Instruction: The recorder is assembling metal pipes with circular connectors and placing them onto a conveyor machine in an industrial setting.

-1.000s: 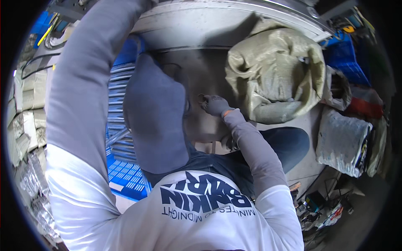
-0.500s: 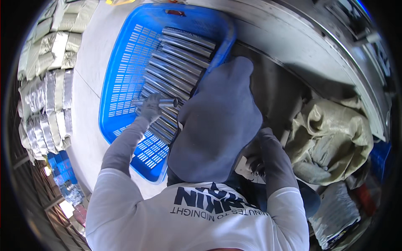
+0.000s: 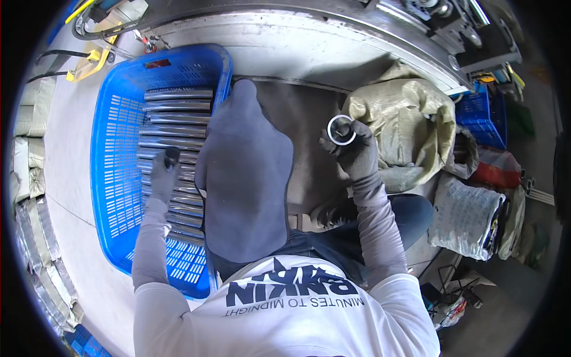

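Note:
My left hand (image 3: 163,178), in a grey glove, is over the metal tubes (image 3: 175,131) lying side by side in a blue plastic basket (image 3: 102,172). Its dark fingertips are curled in, and I cannot make out what they hold. On the other side, my gloved right hand (image 3: 360,156) is raised in front of a beige woven sack (image 3: 404,119). Its fingers close around a round white-rimmed ring (image 3: 331,134) with a dark middle. Whether this ring is the end of a tube I cannot tell.
A large smooth grey shape (image 3: 247,190) hides the middle of the view and the tubes' right ends. Machinery (image 3: 440,24) runs along the back. At the right stand a blue crate (image 3: 485,116) and a white packed bag (image 3: 464,217). Stacked sacks (image 3: 35,160) line the left.
The view has swung to the right. My right hand has risen from beside my lap and now grips the ring. The tube seen in my left hand before no longer shows there.

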Tool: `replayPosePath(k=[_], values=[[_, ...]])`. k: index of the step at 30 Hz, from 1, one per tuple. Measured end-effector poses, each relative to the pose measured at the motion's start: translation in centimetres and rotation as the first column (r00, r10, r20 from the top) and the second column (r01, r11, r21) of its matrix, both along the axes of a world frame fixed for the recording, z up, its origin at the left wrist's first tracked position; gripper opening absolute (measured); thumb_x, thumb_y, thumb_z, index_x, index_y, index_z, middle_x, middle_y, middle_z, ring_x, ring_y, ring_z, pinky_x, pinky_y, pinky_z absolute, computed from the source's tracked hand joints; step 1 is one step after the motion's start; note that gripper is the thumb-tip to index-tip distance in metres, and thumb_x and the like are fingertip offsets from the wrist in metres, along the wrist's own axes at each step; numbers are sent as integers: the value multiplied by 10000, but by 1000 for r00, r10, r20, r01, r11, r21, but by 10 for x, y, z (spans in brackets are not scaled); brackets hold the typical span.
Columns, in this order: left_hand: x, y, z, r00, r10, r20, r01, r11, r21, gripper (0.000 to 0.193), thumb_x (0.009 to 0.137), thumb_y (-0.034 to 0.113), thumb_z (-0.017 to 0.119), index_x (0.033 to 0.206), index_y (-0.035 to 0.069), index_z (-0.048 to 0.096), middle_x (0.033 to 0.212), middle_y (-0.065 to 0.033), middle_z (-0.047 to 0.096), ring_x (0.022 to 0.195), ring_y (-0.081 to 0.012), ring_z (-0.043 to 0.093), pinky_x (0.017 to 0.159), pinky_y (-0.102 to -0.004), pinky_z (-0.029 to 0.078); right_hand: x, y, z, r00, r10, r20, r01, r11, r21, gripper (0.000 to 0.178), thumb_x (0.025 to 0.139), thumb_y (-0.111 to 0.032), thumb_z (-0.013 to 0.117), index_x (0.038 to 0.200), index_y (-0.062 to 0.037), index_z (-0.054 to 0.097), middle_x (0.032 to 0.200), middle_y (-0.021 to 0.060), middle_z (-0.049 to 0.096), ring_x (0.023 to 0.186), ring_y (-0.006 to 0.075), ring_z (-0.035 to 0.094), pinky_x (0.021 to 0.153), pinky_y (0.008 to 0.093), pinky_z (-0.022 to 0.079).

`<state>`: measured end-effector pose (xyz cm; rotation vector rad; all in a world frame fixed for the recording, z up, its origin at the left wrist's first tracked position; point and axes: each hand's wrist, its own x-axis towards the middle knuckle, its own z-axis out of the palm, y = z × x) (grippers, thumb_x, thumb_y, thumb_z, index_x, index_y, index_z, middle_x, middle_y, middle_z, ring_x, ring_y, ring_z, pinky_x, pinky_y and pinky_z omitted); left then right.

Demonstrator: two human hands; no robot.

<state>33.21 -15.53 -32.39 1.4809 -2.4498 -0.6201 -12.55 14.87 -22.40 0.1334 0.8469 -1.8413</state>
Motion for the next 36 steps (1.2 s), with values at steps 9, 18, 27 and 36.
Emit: replayPosePath(k=[9,18,27,36], values=[[-171,107,267,786,-586,-198,506,793,-340,615,775,161,797,1359,66,628,1125,-146,676,1049,-361,650,943,-472,509,29,43,42,999,34,-25,-41,920,-390,494,995,-378,637,1314,-1,631,1287,246,693,1022,337,715,883,477,590],[-258,185,249,597,-800,62,756,535,-376,672,765,271,817,1349,22,594,1127,-185,681,1044,-368,648,922,-489,503,44,50,73,578,-26,-815,67,998,16,459,1039,-318,570,1353,10,638,1208,170,695,1032,200,677,912,331,557],[-281,198,240,575,-802,159,810,530,-252,592,787,280,803,1282,38,584,1079,-154,676,1017,-336,653,882,-456,518,64,35,65,569,-71,-819,191,980,48,362,1062,-265,498,1200,29,657,1175,148,679,1069,240,659,951,349,519],[-285,201,233,547,-810,211,807,444,-389,536,757,349,842,1122,61,573,976,-89,648,949,-252,662,853,-402,545,60,35,59,157,-77,-985,245,969,-37,421,1088,-248,398,1135,59,682,1146,165,697,1053,264,667,951,345,512]])
